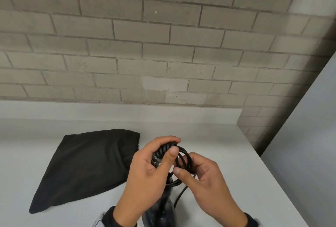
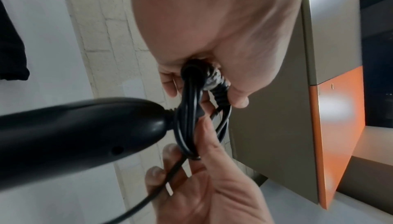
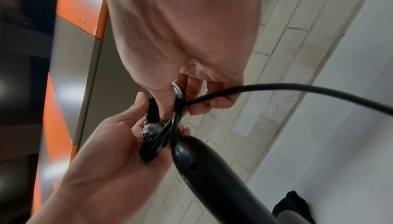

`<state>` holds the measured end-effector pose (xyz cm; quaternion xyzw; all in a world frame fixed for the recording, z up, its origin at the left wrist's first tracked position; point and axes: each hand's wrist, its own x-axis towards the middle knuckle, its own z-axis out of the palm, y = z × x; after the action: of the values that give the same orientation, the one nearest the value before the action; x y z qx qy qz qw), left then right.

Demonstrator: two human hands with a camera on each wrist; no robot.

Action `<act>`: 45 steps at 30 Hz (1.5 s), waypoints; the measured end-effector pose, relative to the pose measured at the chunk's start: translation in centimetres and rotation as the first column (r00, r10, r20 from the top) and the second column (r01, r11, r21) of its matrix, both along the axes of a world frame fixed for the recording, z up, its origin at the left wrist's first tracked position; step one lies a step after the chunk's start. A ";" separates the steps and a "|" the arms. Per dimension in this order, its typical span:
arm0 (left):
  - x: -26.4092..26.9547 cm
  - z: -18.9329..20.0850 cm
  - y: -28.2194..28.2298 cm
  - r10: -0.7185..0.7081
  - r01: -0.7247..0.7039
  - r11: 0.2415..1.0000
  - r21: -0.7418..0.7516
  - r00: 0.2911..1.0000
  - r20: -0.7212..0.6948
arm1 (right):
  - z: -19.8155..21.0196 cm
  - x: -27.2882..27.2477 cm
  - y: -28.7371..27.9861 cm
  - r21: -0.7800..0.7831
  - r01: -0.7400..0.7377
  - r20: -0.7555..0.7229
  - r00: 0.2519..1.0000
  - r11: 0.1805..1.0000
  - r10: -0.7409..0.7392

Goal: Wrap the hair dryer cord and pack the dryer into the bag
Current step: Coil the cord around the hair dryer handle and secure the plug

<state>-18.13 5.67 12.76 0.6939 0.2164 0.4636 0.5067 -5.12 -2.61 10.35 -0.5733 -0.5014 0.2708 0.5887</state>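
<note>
Head view: both hands meet low in the centre of the frame, over a white table. The left hand has its fingers curled over a bunched, partly spiralled section of the black cord, thumb pressed on top of the bundle, so this grip is closed on the cord. The right hand, just right of it, pinches the looped strands between thumb and fingertips; its grip is closed on the same cord. Several loops stand in a ring between the two hands.

Below the hands, at the bottom centre of the frame, the black hair dryer shows its glossy rounded handle, with the cord leaving its end. One loose strand runs down beside it on the right.

Left of the hands, in the lower left of the frame, a black fabric bag lies flat on the table, its gathered opening turned toward the hands. It is near the left hand but not touching it.

Left wrist view: the dryer handle comes in from the left and the cord bundle sits under the palm. Right wrist view: a single strand arcs away to the right edge.

A pale brick wall rises behind the table.
</note>
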 end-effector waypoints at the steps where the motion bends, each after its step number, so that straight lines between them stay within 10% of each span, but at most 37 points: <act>1: 0.1 0.0 -0.1 0.015 -0.015 1.000 -0.006 1.000 0.010 | 0.0 0.0 0.0 -0.001 0.009 0.035 0.999 1.000 -0.009; 5: 0.5 0.1 -0.4 0.103 -0.101 0.994 -0.037 0.994 0.048 | -1.1 -1.0 0.3 0.086 0.230 0.200 0.949 0.969 -0.243; 8: 0.9 0.1 -0.6 0.159 -0.154 0.985 -0.076 0.984 0.075 | -2.2 -1.8 0.9 0.380 0.463 0.252 0.781 0.801 -0.571; 11: 1.3 0.0 -0.9 0.204 -0.196 0.976 -0.091 0.976 0.079 | -3.3 -2.4 1.8 0.625 0.393 0.391 0.590 0.674 -0.706; 19: 1.7 -0.6 -0.5 0.302 -0.283 0.948 -0.148 0.945 0.128 | -3.1 -3.2 2.2 0.674 0.402 0.439 0.456 0.619 -0.774; 28: 2.0 -0.7 0.0 0.322 -0.306 0.944 -0.120 0.933 0.160 | -2.2 -3.8 2.0 0.420 0.385 0.501 0.657 0.822 -0.563; 35: 1.8 -1.4 0.9 0.287 -0.294 0.956 0.013 0.942 0.173 | 2.9 -2.1 0.5 -0.102 0.159 -0.054 0.985 0.982 -0.165; 40: 1.8 -1.9 2.1 0.212 -0.227 0.961 0.157 0.971 0.108 | 4.9 0.7 -0.2 -0.202 -0.155 -0.442 0.895 0.967 0.051; 45: 1.6 -2.1 2.2 0.037 -0.062 0.983 0.173 0.989 0.146 | 4.8 2.1 -0.1 -0.133 -0.370 -0.764 0.629 0.920 0.142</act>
<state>-16.54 7.92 10.61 0.6960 0.1549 0.5417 0.4452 -2.98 -2.69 15.11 -0.4117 -0.2525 0.6290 0.6092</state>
